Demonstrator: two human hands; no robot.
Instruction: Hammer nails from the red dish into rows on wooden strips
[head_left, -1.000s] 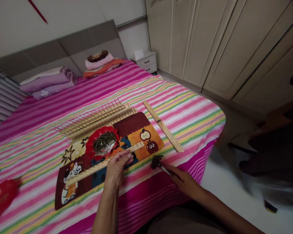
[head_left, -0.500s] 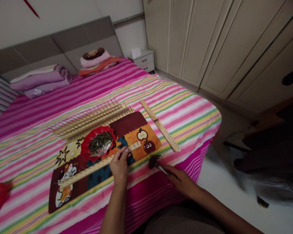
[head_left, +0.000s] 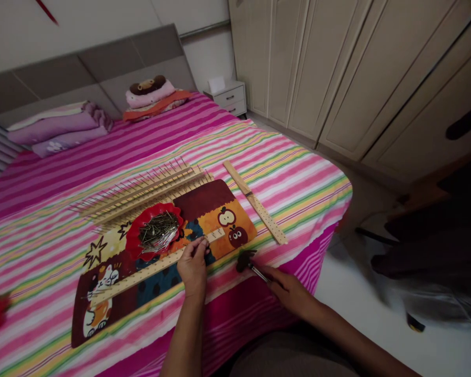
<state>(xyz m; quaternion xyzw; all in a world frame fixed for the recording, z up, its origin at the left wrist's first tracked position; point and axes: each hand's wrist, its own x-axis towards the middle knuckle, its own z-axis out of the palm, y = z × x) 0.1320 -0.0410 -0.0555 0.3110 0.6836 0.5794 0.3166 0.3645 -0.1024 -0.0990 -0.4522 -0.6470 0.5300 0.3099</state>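
Observation:
My left hand rests on a long wooden strip with holes that lies across a colourful cartoon mat on the bed; its fingertips are pinched together at the strip, on something too small to name. My right hand grips the metal handle of a small black-headed hammer, whose head lies on the bedspread just right of the mat. A red dish full of thin nails sits on the mat just beyond the strip.
Several wooden strips studded with upright nails lie behind the mat. Another holed strip lies to the right. The striped bed ends at its right edge near wardrobe doors. Folded bedding and a nightstand are at the back.
The view has shifted slightly, so everything sits a little further left. My left fingers have closed into a pinch at the strip. The right hand and hammer have barely moved.

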